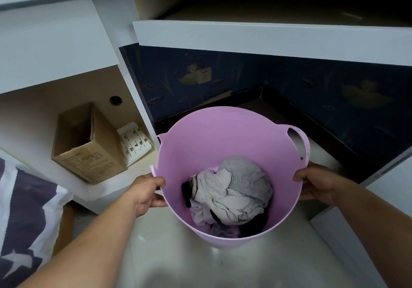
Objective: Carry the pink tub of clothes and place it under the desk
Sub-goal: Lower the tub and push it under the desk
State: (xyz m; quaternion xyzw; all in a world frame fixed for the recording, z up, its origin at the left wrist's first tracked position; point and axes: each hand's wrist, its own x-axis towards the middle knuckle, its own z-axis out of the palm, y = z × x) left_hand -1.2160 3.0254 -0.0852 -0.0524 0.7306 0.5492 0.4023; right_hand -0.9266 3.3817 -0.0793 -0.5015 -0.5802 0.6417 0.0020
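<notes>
Gripping pink tub (207,136) between 2 hands (147,193).

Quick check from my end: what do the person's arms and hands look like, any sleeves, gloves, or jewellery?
Both forearms are bare up to the frame edge, with no sleeves in view. The left hand and right hand wear no gloves. No watch, bracelet or ring shows on the visible parts; some fingers are hidden behind the tub's rim.
</notes>
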